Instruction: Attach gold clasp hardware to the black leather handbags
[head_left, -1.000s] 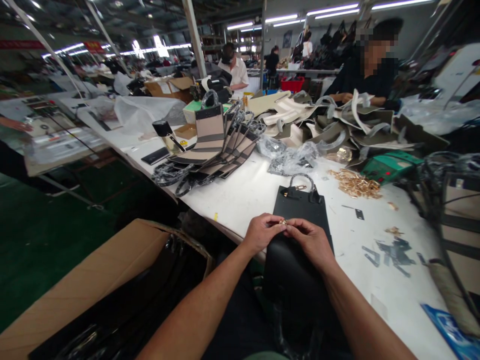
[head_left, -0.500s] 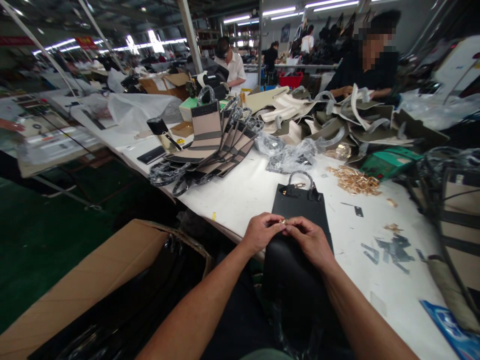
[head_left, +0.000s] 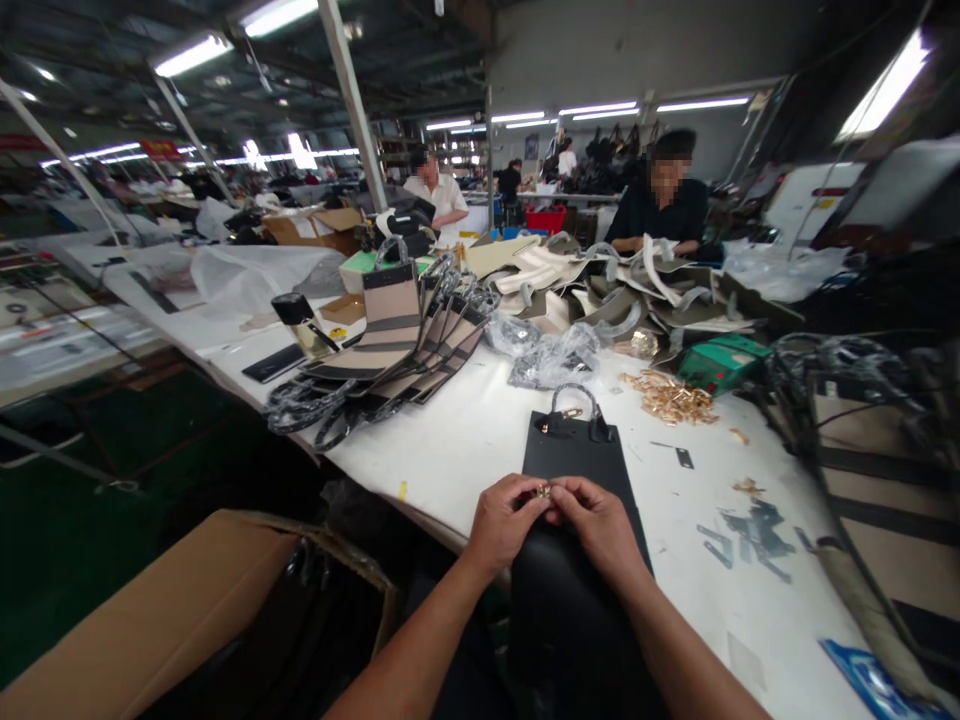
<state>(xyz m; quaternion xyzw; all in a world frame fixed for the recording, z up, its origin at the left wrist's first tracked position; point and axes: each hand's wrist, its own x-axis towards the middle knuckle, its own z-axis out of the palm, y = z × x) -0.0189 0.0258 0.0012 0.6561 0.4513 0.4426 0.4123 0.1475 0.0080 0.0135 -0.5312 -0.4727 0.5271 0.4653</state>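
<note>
My left hand (head_left: 501, 520) and my right hand (head_left: 596, 518) meet over a black leather bag (head_left: 574, 470) that lies flat on the white table (head_left: 457, 440) and droops over its near edge. Both hands pinch a small gold metal clasp (head_left: 542, 491) between thumb and fingers, right at the bag's fold. The bag's handle (head_left: 574, 393) with a gold fitting points away from me. A heap of loose gold fittings (head_left: 667, 397) lies beyond the bag to the right.
A fan of tan-and-black bag panels (head_left: 405, 325) stands at the left of the table. Cream and olive bag pieces (head_left: 600, 280) pile up farther back, where a seated person (head_left: 664, 205) works. An open cardboard box (head_left: 187, 620) sits at my lower left. Black offcuts (head_left: 754, 530) lie right.
The camera has tilted up, so the hands and bag sit lower in the picture. My hands keep the same pinch on the gold clasp.
</note>
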